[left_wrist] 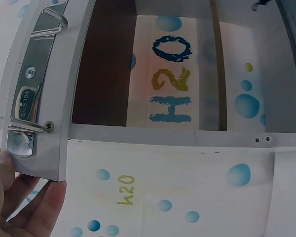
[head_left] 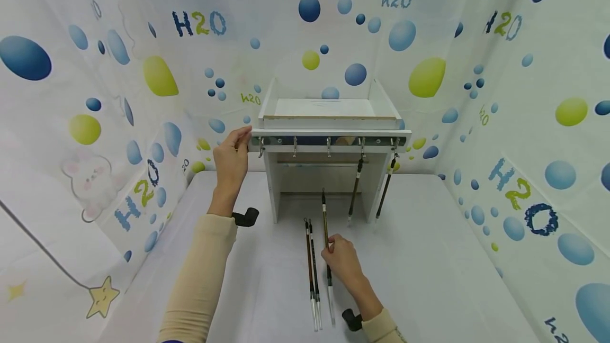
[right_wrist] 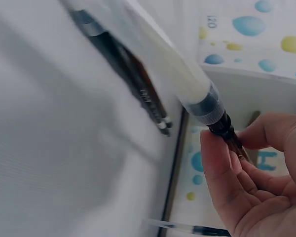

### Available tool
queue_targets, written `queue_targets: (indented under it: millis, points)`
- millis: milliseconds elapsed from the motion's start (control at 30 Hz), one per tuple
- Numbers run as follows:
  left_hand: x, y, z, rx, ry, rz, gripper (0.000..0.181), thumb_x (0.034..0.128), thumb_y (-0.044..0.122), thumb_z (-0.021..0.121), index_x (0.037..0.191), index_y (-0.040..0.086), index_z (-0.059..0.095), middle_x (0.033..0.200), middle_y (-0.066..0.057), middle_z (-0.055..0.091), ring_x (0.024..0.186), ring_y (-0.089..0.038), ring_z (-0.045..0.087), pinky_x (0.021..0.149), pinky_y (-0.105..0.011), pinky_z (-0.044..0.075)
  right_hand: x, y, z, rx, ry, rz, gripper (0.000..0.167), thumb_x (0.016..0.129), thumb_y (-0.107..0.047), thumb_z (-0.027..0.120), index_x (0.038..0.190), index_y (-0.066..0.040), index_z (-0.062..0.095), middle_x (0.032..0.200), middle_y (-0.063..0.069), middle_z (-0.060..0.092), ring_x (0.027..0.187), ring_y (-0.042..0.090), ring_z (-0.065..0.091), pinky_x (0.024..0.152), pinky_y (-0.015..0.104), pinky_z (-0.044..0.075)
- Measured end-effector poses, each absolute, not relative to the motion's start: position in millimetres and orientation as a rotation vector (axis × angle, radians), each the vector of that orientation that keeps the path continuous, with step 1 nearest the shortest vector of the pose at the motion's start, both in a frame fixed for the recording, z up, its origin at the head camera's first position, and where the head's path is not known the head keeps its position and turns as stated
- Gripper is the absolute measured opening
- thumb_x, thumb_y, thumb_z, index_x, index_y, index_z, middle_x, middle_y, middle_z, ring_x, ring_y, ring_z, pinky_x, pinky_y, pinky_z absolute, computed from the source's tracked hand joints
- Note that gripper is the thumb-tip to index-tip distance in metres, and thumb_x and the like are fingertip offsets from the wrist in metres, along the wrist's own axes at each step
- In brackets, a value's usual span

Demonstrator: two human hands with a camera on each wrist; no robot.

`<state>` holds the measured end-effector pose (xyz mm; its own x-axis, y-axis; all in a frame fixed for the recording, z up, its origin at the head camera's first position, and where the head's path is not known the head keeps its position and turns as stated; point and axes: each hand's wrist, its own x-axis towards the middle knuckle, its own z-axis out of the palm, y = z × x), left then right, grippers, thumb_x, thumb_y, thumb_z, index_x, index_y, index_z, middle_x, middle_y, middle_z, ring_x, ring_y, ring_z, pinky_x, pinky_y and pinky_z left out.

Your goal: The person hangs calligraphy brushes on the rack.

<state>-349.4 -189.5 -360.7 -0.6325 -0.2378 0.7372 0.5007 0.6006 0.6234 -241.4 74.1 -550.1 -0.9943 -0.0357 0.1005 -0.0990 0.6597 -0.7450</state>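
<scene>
While the rack [head_left: 310, 133] is gripped at its left end by the left hand [head_left: 231, 162], a brush [head_left: 325, 221] is pinched by the right hand [head_left: 344, 259] at lower centre, its long axis directed up toward the hooks [head_left: 329, 147].

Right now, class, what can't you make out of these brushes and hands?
Markings on the lying brushes: blurred, right wrist view.
Part of the held brush: hidden by the right hand, right wrist view.
Left hand: cut off by the left and bottom edges, left wrist view.
</scene>
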Motion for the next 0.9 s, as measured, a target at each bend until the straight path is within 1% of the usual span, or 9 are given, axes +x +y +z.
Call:
queue_targets:
  millis: [267, 367, 500, 700, 900]
  points:
    - [-350.0, -189.7, -361.0, -0.218, -1.976, -1.074, 0.025, 0.1017, 0.016, 0.059, 0.120, 0.007, 0.072, 0.086, -0.015, 0.075, 0.060, -0.016, 0.050, 0.054, -0.013, 0.033, -236.4, 73.1, -530.4, 0.100, -2.728, 1.287, 0.031, 0.085, -0.008, 0.066, 0.113, 0.006, 0.064, 0.078, 0.004, 0.064, 0.062, 0.011, 0.053, 0.052, 0.023, 0.044]
    - [-349.8, -189.3, -360.7, -0.215, -1.975, -1.067, 0.024, 0.1016, 0.016, 0.059, 0.120, 0.007, 0.072, 0.088, -0.015, 0.075, 0.060, -0.014, 0.049, 0.054, -0.013, 0.033, -233.9, 73.4, -524.0, 0.102, -2.721, 1.277, 0.031, 0.086, -0.010, 0.065, 0.113, 0.004, 0.064, 0.079, 0.004, 0.064, 0.062, 0.011, 0.053, 0.052, 0.022, 0.044]
    - [-349.0, -188.3, -359.5, -0.219, -1.960, -1.080, 0.023, 0.1006, 0.014, 0.061, 0.119, 0.006, 0.073, 0.086, -0.017, 0.075, 0.059, -0.013, 0.050, 0.055, -0.012, 0.033, -230.6, 74.3, -516.7, 0.138, -2.688, 1.257, 0.031, 0.086, -0.010, 0.064, 0.114, 0.003, 0.064, 0.081, 0.005, 0.065, 0.061, 0.011, 0.052, 0.050, 0.022, 0.043]
    - [-348.6, -188.2, -359.0, -0.214, -1.960, -1.100, 0.023, 0.0999, 0.013, 0.062, 0.119, 0.005, 0.073, 0.085, -0.018, 0.075, 0.060, -0.017, 0.051, 0.054, -0.009, 0.031, -225.7, 75.4, -506.7, 0.182, -2.638, 1.238, 0.029, 0.087, -0.010, 0.062, 0.113, 0.002, 0.063, 0.081, 0.004, 0.064, 0.062, 0.010, 0.052, 0.050, 0.022, 0.042]
    - [-349.7, -188.4, -359.5, -0.224, -1.946, -1.099, 0.023, 0.1002, 0.012, 0.061, 0.118, 0.005, 0.073, 0.086, -0.019, 0.075, 0.060, -0.019, 0.052, 0.054, -0.009, 0.031, -222.2, 75.9, -496.4, 0.204, -2.616, 1.224, 0.028, 0.088, -0.012, 0.062, 0.113, -0.001, 0.062, 0.083, 0.004, 0.065, 0.066, 0.010, 0.055, 0.051, 0.022, 0.043]
